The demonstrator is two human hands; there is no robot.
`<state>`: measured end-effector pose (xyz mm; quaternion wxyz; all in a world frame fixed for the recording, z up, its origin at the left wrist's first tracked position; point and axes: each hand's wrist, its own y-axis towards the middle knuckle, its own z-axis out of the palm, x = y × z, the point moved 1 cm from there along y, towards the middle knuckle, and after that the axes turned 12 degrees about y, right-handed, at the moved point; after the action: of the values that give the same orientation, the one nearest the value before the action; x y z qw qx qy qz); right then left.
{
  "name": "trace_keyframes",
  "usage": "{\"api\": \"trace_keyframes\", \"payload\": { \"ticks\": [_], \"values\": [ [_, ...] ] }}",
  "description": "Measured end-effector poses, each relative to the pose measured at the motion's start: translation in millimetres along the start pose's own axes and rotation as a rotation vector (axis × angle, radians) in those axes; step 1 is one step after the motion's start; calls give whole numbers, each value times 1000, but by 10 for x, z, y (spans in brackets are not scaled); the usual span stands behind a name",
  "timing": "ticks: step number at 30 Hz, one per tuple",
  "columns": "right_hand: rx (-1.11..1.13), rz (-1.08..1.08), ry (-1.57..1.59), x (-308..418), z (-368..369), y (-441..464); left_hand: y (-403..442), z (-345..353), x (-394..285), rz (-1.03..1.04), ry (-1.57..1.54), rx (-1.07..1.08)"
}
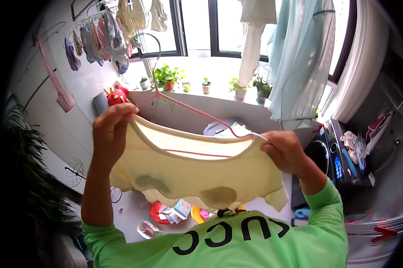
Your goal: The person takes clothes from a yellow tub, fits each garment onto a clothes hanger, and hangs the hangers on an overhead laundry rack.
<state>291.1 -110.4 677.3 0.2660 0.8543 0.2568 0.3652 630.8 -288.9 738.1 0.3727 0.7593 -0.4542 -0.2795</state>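
A pale yellow garment [197, 172] with grey patches hangs spread out between my two hands. My left hand [114, 118] is closed on its left shoulder edge. On the other side my right hand [282, 149] pinches the right shoulder by the neckline. A pink hanger [192, 109] runs inside the garment; its arm slopes down to the right shoulder and its lower bar shows through the neck opening. The hanger's grey hook rises above, in front of the window. The hanger's left end is hidden behind my left hand and the cloth.
Small clothes [96, 38] hang at the upper left, a light blue curtain-like cloth [299, 62] at the upper right. Potted plants [206, 85] line the windowsill. A dark washing machine [333, 154] stands right. Below are a red basin [159, 212] and books.
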Motion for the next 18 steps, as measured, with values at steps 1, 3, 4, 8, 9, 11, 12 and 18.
{"api": "trace_keyframes", "payload": {
  "ticks": [1,3,4,8,9,11,12,18],
  "values": [
    [-52,-29,-65,38,22,1,-22,18,-11,-11,-9,3],
    [-127,-48,-120,140,53,36,-17,15,-72,-31,-26,9],
    [-148,-22,-106,217,55,48,-31,14,-121,-45,-42,25],
    [15,56,-193,344,33,63,-69,0,-172,-20,-81,63],
    [13,40,-170,360,26,58,-72,-1,-173,15,-76,58],
    [0,0,-108,451,16,119,-90,-16,-167,50,-98,83],
    [40,32,-35,461,-12,140,-106,1,-132,84,-139,65],
    [-96,44,-91,560,-344,811,-20,209,408,-70,-305,48]
  ]
}}
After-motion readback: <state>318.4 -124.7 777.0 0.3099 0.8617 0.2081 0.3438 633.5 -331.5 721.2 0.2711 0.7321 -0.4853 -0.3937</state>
